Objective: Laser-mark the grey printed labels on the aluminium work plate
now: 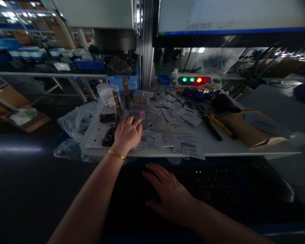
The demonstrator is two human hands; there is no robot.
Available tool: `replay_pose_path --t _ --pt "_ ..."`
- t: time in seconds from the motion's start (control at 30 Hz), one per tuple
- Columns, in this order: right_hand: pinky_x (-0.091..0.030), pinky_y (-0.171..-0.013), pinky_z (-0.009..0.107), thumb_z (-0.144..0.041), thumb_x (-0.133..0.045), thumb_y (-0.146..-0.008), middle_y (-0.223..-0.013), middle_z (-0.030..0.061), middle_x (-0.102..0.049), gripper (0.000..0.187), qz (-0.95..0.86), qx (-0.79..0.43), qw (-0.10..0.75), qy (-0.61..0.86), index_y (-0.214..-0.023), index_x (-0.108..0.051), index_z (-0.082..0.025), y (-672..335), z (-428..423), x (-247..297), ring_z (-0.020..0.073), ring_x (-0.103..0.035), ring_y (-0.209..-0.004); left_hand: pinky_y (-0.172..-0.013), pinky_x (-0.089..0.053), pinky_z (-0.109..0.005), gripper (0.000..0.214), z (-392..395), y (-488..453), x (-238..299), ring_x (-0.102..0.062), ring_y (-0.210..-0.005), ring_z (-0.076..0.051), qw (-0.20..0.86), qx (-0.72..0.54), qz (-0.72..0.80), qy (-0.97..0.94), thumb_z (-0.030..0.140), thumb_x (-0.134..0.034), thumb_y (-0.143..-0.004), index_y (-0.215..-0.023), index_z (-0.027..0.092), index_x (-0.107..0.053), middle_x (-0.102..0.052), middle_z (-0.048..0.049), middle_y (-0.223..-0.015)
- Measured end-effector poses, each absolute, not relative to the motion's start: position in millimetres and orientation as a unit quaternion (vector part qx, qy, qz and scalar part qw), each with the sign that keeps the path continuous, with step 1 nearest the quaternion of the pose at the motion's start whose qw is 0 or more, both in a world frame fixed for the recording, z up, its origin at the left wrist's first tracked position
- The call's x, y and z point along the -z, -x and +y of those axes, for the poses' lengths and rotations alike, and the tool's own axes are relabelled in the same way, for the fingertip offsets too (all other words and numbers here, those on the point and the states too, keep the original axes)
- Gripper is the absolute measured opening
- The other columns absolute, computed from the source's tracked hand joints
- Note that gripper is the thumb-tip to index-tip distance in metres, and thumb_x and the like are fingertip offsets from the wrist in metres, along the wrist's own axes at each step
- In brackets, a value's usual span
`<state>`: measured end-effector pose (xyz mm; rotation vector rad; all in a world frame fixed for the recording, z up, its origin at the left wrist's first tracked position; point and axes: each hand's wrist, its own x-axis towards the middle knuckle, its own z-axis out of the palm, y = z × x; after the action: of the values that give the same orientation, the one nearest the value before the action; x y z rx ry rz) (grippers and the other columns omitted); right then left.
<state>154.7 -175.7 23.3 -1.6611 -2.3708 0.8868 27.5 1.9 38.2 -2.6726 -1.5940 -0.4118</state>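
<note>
With its fingers stretched forward, my left hand point(128, 133) lies at the near edge of a small printed metal plate point(130, 113). A red light mark glows on that plate, which rests on a metal base plate point(156, 118) with holes. Whether the fingertips press on the printed plate, I cannot tell. Below the bench edge, my right hand point(169, 189) is spread over a dark keyboard point(208, 189), holding nothing visible. Another printed plate point(151, 139) lies just right of my left hand, and one more point(189, 146) overhangs the bench's front edge.
Upright metal bars point(126, 92) stand behind my left hand, near a clear plastic tub point(108, 95). Loose plates point(171, 115) are scattered to the right, before pliers point(215, 127) and a lit button box point(197, 80). A monitor point(234, 20) hangs above.
</note>
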Motion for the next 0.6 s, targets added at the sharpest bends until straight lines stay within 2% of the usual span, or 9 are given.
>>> replay_pose_path --t 0.23,0.4,0.5,0.6 --pt "-0.026 -0.112 0.058 -0.034 -0.080 -0.066 -0.154 0.0185 -0.025 0.093 -0.803 -0.272 0.041 0.529 -0.145 -0.033 -0.017 -147 -181 -12 0.0356 -0.018 -0.142 -0.107 -0.038 -0.043 0.045 3 -29 -36 -0.046 -0.126 -0.027 -0.005 0.136 -0.504 0.853 0.033 -0.027 -0.096 -0.131 0.023 -0.053 -0.052 -0.0101 -0.135" --pt "-0.024 -0.112 0.061 -0.032 -0.085 -0.062 -0.154 0.0201 -0.024 0.100 -0.816 -0.263 0.022 0.515 -0.145 -0.031 -0.016 -139 -178 -13 0.0365 -0.016 -0.143 -0.106 -0.038 -0.044 0.044 2 -28 -35 -0.045 -0.126 -0.028 -0.005 0.141 -0.506 0.851 0.032 -0.028 -0.096 -0.131 0.023 -0.053 -0.051 -0.0098 -0.136" --pt "-0.029 -0.111 0.057 -0.041 -0.080 -0.069 -0.152 0.0198 -0.029 0.092 -0.832 -0.251 0.048 0.492 -0.144 -0.033 -0.014 -131 -167 -16 0.0354 -0.022 -0.140 -0.106 -0.038 -0.044 0.045 2 -27 -35 -0.045 -0.126 -0.028 -0.002 0.143 -0.506 0.850 0.033 -0.028 -0.096 -0.131 0.024 -0.053 -0.051 -0.0099 -0.136" --pt "-0.033 -0.107 0.057 -0.050 -0.066 -0.081 -0.147 0.0202 -0.037 0.068 -0.841 -0.222 0.077 0.487 -0.135 -0.046 -0.013 -120 -152 -17 0.0362 -0.031 -0.136 -0.107 -0.039 -0.044 0.045 3 -28 -36 -0.045 -0.127 -0.028 0.002 0.142 -0.506 0.851 0.033 -0.028 -0.096 -0.132 0.023 -0.053 -0.050 -0.0104 -0.137"
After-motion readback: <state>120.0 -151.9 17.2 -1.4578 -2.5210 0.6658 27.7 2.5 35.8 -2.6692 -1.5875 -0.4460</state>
